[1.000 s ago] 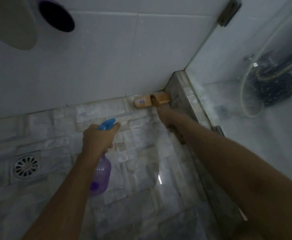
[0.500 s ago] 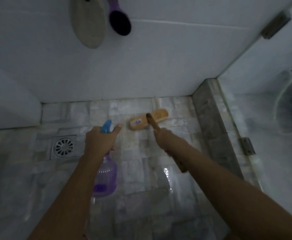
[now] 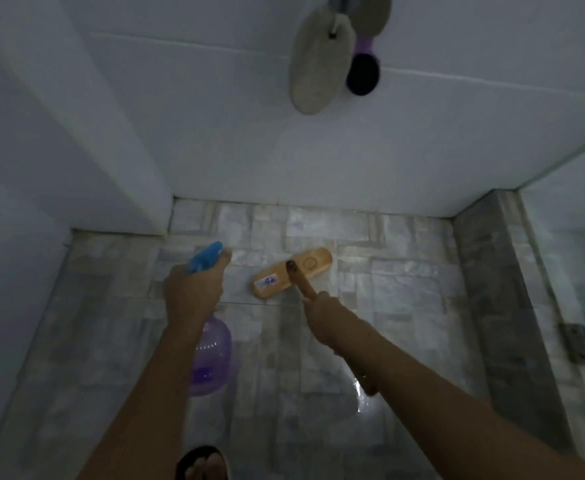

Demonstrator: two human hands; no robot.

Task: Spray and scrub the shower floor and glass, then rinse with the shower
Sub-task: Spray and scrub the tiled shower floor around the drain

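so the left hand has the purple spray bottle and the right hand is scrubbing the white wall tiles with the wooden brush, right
Not quite. In the head view the wooden brush lies flat on the shower floor, not on the white wall tiles. The rest holds: the left hand grips the purple spray bottle, and the right hand holds the brush by its handle.

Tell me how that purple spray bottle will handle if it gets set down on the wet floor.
The spray bottle, gripped by the left hand, looks like thin clear plastic, with liquid showing only near the bottom, so it is probably light. Its rounded body likely tips easily, and if knocked over it would roll. The floor tiles shine wet, so it may slide.
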